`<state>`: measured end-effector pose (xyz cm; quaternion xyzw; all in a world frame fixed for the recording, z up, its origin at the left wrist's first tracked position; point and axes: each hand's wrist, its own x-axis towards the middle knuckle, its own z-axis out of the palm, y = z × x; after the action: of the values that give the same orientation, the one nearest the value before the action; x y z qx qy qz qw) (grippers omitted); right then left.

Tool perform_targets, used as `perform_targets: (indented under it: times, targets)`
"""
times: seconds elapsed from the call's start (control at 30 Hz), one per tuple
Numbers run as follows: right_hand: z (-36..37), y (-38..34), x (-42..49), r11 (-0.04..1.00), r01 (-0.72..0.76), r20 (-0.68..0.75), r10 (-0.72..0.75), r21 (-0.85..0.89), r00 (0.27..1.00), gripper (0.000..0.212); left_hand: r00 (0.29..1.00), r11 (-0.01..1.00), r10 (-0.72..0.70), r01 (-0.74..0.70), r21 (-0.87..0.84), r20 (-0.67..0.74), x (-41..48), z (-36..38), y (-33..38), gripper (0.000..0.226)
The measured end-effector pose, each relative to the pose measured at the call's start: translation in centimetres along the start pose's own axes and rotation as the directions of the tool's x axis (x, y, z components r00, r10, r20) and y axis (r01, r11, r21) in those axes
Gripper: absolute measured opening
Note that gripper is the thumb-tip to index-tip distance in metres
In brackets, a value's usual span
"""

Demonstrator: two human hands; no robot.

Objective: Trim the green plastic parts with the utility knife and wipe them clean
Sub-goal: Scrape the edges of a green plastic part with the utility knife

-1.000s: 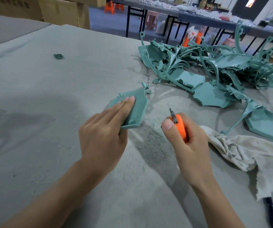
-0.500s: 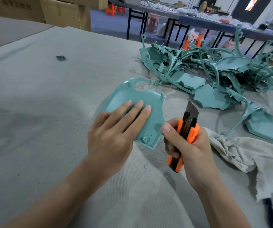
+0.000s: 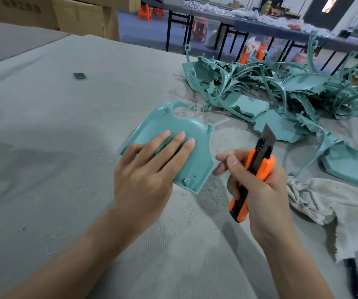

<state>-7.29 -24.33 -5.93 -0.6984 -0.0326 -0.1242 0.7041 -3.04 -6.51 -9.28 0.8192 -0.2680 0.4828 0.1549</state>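
A flat teal-green plastic part point(image 3: 169, 124) lies hollow side up near the middle of the grey cloth-covered counter point(image 3: 66, 126), with a rounded notch in its far edge and small screw posts near its corners. The left grip point(image 3: 147, 173) is released, its straight fingers pressing the part flat. Just beside the part's right edge, the right grip point(image 3: 260, 190) is clenched around an orange and black utility knife point(image 3: 257, 165). Its blade point(image 3: 268, 132) is extended, pointing up and away, clear of the plastic. Pale shavings point(image 3: 210, 188) dot the counter by that edge. To trim well, the holding fingers should probably stay back from the edge being cut, with the blade laid shallow and stroked lightly away from the body. A crumpled cloth point(image 3: 324, 201) lies toward the counter's right edge, and a tangled pile of green parts point(image 3: 281, 89) sits toward its far right corner.
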Motion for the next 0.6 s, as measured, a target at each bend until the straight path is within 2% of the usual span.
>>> perform_targets:
  times: [0.1, 0.13, 0.27, 0.33, 0.43, 0.6]
  targets:
    - [0.2, 0.2, 0.0, 0.997, -0.057, -0.02, 0.056, -0.044, 0.998, 0.018, 1.0, 1.0, 0.002, -0.002, 0.013, 0.015, 0.0, 0.0, 0.0, 0.049]
    - [0.3, 0.0, -0.1, 0.996, -0.069, -0.008, 0.069, -0.047, 0.998, 0.014, 1.0, 1.0, 0.005, -0.005, 0.019, 0.013, 0.0, 0.0, 0.0, 0.048]
    - [0.8, -0.3, -0.4, 0.992, -0.092, 0.086, 0.1, -0.092, 0.991, 0.022, 0.999, 0.998, 0.046, -0.045, 0.046, -0.019, 0.2, -0.1, 0.1, 0.036]
    - [1.0, -0.1, -0.4, 0.988, -0.085, 0.125, 0.101, -0.13, 0.987, 0.022, 0.997, 0.995, 0.074, -0.072, 0.064, -0.033, 0.3, -0.2, 0.1, 0.033]
    - [0.9, 0.6, -0.2, 0.972, -0.018, 0.155, 0.055, -0.234, 0.986, 0.034, 0.994, 0.99, 0.098, -0.093, 0.105, -0.04, 0.2, -0.1, 0.0, 0.025]
    - [0.9, 1.2, 0.0, 0.962, -0.002, 0.126, 0.038, -0.274, 0.991, 0.032, 0.993, 0.988, 0.095, -0.087, 0.128, -0.063, 0.2, 0.0, 0.0, 0.024]
